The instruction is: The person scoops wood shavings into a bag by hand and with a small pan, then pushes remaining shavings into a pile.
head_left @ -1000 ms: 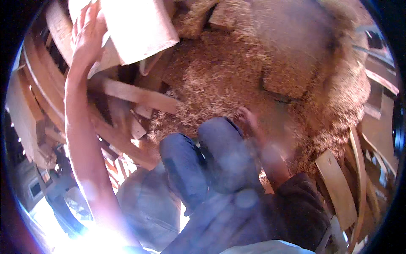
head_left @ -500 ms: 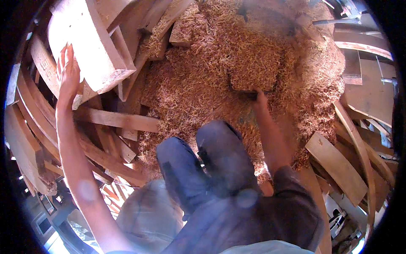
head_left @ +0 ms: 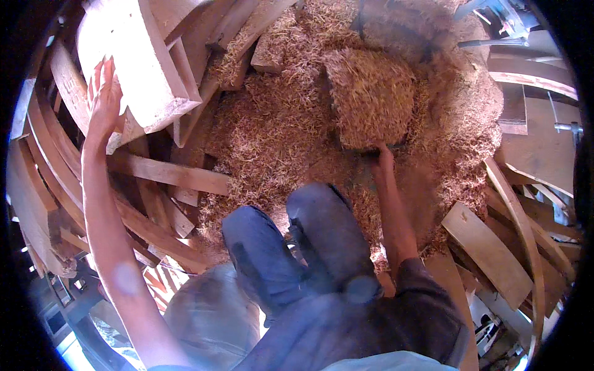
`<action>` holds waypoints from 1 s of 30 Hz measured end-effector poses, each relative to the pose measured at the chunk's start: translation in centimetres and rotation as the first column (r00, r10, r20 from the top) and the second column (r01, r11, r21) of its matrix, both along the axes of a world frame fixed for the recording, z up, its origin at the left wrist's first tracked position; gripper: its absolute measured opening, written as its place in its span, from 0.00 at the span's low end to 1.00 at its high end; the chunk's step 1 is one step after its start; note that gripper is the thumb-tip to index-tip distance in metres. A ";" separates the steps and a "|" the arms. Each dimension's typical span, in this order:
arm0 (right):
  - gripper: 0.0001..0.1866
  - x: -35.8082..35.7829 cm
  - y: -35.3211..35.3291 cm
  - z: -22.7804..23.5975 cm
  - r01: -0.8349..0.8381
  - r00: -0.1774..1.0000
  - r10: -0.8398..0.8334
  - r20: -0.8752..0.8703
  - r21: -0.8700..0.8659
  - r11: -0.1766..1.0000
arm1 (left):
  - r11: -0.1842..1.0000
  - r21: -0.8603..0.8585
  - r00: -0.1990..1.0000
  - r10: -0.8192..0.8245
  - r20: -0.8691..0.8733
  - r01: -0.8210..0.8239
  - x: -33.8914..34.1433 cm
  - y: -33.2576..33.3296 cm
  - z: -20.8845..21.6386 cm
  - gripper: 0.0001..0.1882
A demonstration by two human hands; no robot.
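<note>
My left hand (head_left: 104,96) lies with fingers stretched out against the side of a thick, pale wooden beam (head_left: 133,68) at the upper left. In my right hand (head_left: 385,157) is the near edge of a dark-edged scoop (head_left: 356,149), closed fingers around it. A heaped, squarish load of wood shavings (head_left: 371,99) covers the scoop, so most of its shape is hidden. Around and beneath it spreads a large pile of reddish-brown wood shavings (head_left: 266,130).
Stacked planks (head_left: 173,173) crowd the left side. On the right lie a short board (head_left: 489,253) and a long, curved strip of wood (head_left: 516,216). A pale, rounded sack-like thing (head_left: 213,309) sits beside my left leg. Metal parts (head_left: 501,25) show at the upper right.
My right hand has drawn slightly toward me with the scoop, and the load now stands out from the pile around it. My left hand remains against the beam.
</note>
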State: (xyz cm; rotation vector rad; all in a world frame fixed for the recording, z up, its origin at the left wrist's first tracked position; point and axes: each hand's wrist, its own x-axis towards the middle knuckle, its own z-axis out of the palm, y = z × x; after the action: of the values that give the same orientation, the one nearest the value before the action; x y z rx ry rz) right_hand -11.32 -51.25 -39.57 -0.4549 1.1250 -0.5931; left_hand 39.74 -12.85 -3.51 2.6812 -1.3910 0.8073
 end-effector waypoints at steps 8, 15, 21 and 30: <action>0.08 -1.0 -3.7 1.2 -0.046 0.995 0.057 0.087 -0.125 0.991 | 0.990 -0.093 0.992 0.095 -0.085 -0.103 -1.0 -2.5 -0.8 0.30; 0.07 -3.4 3.6 8.1 -0.119 0.990 0.119 0.076 0.000 0.993 | 0.990 -0.071 0.993 0.116 -0.030 -0.118 -3.5 -2.7 0.7 0.31; 0.11 -9.8 11.3 17.6 -0.017 0.999 0.014 0.035 0.093 0.996 | 0.967 0.051 0.944 0.255 -0.210 -0.250 -6.7 -5.0 3.8 0.36; 0.17 -17.0 17.8 41.1 -0.198 0.977 0.193 -0.086 -0.052 0.979 | 0.876 0.452 0.605 0.455 -0.654 -0.170 -13.4 -2.4 13.3 0.33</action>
State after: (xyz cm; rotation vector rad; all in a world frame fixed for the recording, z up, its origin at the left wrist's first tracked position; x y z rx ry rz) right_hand -28.33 -33.49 1.55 -0.6383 1.1262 -0.4401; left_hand 26.32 -15.22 9.77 2.9648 -0.8849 -0.6274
